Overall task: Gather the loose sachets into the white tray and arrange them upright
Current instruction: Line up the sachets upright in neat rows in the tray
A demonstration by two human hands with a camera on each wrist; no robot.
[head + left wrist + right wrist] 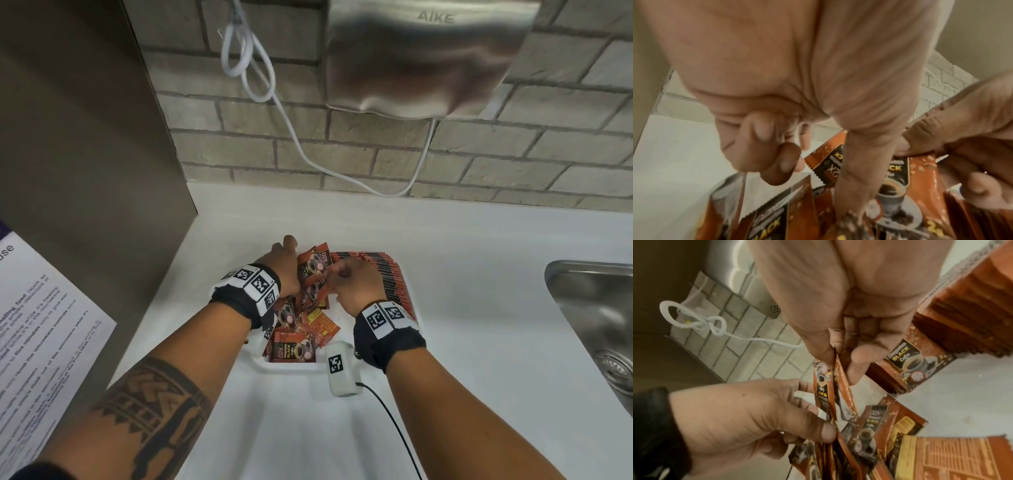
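gripping upright sachets [313, 270] over white tray [255, 359], left hand [282, 265], right hand [356, 286]

Left forearm [150, 411]: dark geometric band tattoo. Both wrists: black fabric wristbands [390, 346] carrying white blocks with black square-code markers [258, 284]. Right wrist: white module [340, 370], black cable [394, 428].

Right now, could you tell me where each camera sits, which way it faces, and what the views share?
Head: worn on the head, looking down at the white tray on the counter; both forearms show.
Left wrist: looks along the left hand at the sachets it grips.
Right wrist: looks along the right hand pinching sachets; the left hand shows too.
Shared: all three show the sachets and both hands.
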